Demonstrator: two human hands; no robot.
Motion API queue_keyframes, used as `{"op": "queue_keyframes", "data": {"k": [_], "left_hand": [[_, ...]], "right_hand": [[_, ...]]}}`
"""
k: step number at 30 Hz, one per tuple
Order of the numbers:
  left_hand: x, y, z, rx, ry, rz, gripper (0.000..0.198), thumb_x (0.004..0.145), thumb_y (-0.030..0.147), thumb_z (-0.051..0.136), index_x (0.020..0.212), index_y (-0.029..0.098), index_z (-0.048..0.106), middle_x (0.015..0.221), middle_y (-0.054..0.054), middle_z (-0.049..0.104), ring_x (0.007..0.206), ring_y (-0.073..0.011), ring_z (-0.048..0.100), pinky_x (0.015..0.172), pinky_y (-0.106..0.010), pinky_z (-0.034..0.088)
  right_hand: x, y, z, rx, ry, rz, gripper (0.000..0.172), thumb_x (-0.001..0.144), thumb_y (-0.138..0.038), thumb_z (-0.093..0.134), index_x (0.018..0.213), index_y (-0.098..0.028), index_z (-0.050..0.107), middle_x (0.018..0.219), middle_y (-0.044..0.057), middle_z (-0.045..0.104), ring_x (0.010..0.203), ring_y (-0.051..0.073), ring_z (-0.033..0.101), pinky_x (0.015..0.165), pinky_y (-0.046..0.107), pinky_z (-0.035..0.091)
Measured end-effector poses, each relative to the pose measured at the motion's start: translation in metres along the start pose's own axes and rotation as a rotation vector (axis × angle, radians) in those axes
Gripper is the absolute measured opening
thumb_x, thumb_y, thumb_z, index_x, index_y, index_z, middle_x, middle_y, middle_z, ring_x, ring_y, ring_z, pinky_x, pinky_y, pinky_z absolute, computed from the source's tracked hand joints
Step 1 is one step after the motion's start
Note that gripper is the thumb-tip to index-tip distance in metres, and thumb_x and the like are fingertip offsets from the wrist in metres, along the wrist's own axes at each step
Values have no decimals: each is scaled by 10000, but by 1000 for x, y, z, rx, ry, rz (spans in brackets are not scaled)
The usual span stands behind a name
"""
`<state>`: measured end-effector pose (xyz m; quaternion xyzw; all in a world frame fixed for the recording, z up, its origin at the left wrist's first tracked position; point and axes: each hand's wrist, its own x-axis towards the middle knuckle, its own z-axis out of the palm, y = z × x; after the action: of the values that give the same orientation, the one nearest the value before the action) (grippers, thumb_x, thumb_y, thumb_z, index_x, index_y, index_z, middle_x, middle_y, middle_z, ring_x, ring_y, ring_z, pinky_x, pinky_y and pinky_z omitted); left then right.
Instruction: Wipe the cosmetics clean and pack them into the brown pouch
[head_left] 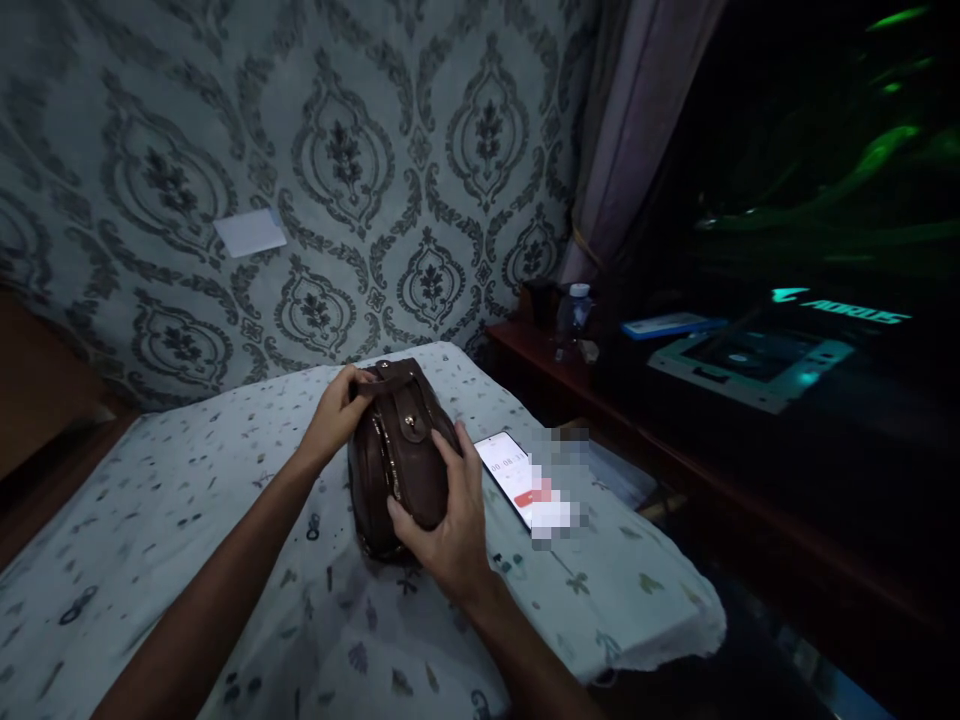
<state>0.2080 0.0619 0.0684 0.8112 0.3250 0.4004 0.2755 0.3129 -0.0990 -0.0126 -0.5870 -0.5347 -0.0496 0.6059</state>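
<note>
A dark brown leather bag [409, 460] with zippers, a strap and a metal stud rests on the patterned sheet [247, 540]. At its far left corner my left hand [337, 412] has its fingers closed around the strap. My right hand [450, 520] lies on the bag's near right side, thumb and fingers spread apart over the leather. Just right of the bag lies a phone [510, 475] with a lit screen showing a timer; its lower part is blurred out.
Beyond the sheet is a patterned wall with a white switch plate [251, 233]. A reddish shelf [536, 355] at the right bears a clear bottle [576, 315]. A dark computer case [757, 365] glows at the right. Brown board [45, 385] stands at the left.
</note>
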Motion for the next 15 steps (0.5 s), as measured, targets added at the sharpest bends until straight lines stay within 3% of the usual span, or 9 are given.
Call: {"op": "queue_keyframes", "data": {"k": [7,15], "left_hand": [[-1,-9,-21,-228,-230,-18,277,793,428,649,887,218,496,1244,-96,604,1251,-251,508,1054,-383,384],[-1,-14,-32,-307,-367,-58,328,765,430,735,946,242,536,1435,-100,503,1407,-285,393,1128,-438,337]], "right_hand": [[0,3,0,49,33,11,571,831,-419,644,1334,-185,512,1507,176,402,1389,337,421,1098,553,412],[1,2,-4,112,55,51,508,850,-462,630,1278,-194,570,1469,172,461,1346,338,478,1056,539,455]]}}
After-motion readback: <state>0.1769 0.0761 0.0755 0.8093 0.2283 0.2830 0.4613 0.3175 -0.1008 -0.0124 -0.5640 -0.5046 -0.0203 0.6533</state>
